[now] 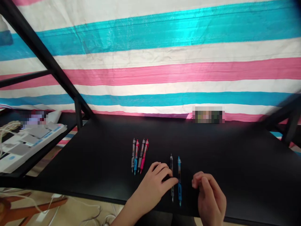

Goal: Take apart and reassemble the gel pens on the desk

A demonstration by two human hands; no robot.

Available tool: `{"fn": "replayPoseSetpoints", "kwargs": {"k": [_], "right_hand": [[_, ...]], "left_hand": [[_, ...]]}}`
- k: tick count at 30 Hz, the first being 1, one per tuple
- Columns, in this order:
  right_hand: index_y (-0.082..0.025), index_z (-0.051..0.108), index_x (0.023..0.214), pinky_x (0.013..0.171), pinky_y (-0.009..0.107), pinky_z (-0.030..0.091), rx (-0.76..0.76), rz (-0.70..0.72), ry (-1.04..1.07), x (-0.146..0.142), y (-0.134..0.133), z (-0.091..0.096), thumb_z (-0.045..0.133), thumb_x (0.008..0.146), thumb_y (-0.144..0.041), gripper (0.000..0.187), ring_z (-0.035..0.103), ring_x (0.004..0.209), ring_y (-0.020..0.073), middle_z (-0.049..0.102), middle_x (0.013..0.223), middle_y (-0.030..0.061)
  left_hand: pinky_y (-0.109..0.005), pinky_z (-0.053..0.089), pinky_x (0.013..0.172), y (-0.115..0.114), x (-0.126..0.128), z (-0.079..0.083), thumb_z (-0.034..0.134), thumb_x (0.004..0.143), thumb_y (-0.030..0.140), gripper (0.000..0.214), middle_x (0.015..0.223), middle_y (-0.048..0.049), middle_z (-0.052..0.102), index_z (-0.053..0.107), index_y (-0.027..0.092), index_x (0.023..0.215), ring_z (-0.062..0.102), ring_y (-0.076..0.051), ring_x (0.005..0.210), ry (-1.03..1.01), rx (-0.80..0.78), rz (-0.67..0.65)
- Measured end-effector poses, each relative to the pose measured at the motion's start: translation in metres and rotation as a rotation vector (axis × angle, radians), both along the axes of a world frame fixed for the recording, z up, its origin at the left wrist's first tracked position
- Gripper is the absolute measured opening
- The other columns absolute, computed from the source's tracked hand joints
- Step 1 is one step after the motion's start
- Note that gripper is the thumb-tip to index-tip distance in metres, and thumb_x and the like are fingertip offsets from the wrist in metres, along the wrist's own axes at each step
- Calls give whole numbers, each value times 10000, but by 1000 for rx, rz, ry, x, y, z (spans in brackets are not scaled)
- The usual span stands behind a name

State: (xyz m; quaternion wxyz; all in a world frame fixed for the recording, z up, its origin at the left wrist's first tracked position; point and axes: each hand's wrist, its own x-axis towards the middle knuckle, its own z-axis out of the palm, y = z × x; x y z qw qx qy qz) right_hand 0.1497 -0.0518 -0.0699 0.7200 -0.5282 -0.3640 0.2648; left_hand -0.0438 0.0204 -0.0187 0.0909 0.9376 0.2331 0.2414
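My left hand (155,185) rests on the black table (235,163) with its fingers curled, the fingertips touching a black pen (171,163). A blue pen (179,180) lies right beside that pen, parallel to it. My right hand (210,196) hovers just right of the blue pen, fingers loosely curled, holding nothing that I can see. To the left, several pens (139,155) in grey, blue and pink lie side by side in a neat row.
A striped pink, white and cyan sheet (164,62) hangs behind the table. Black metal frame bars (47,59) slant at the left and right. A white device with cables (28,141) sits on a lower shelf at the left. Cables lie on the floor.
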Motion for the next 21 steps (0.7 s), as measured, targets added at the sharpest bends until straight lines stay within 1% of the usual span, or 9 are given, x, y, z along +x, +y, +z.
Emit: {"fn": "replayPoseSetpoints", "kwargs": {"k": [2,3,6,8,10,12,14,18,21], "right_hand": [[-220,671,780,645,305,428,-4,8,-19,0,-1,0,615,1050,-385,321,533,678,179,579,715,7],[-223,670,790,651,303,428,-4,12,-39,1,-1,0,606,1056,-368,310,538,686,180,579,718,5],[-235,679,861,674,300,435,-14,53,-179,2,-1,3,555,1077,-311,260,562,731,190,589,752,7],[-240,686,935,710,312,458,-11,159,-329,2,-1,9,529,1079,-306,223,592,809,212,628,842,29],[-245,679,965,765,331,478,-15,305,-478,1,0,15,551,1064,-292,168,599,895,236,660,912,46],[-250,663,935,803,341,479,-22,397,-577,-1,2,19,584,1048,-247,137,588,926,245,671,890,41],[-246,627,861,767,323,471,-46,393,-566,-2,2,20,545,1068,-213,225,575,869,225,637,820,26],[-229,496,696,582,273,406,-124,248,-345,-4,1,21,439,1120,-264,429,503,650,158,502,722,-6],[-224,485,657,556,269,380,-143,280,-348,-7,1,22,481,1103,-300,453,484,599,143,490,677,-18]], "left_hand": [[-408,506,1010,2,-2,0,587,1035,90,176,1036,-36,718,718,207,1021,646,-216,1051,-4,52,7],[-408,507,1020,2,-3,1,586,1025,67,192,1054,-37,721,712,203,975,648,-216,1064,-15,80,7],[-422,467,1115,1,-4,4,553,1022,28,234,1063,-25,744,707,194,967,657,-207,1105,-86,142,18],[-429,435,1154,-1,-4,9,524,1044,44,251,974,-7,745,721,196,1014,672,-181,1020,-131,157,45],[-423,442,1132,-4,-3,14,491,1067,71,279,894,3,731,737,203,1072,671,-168,918,-150,176,80],[-415,459,1086,-7,-3,20,464,1086,99,303,887,0,739,743,210,1126,671,-174,882,-149,201,103],[-408,466,1047,-8,-5,24,458,1096,117,306,911,-6,755,740,210,1167,677,-183,879,-147,210,112],[-378,487,918,-6,-17,26,533,1052,62,246,932,-26,778,716,173,1172,676,-185,834,-244,202,148],[-349,489,772,-4,-27,25,518,1022,14,249,900,-53,770,692,143,1146,664,-186,770,-285,176,167]]}}
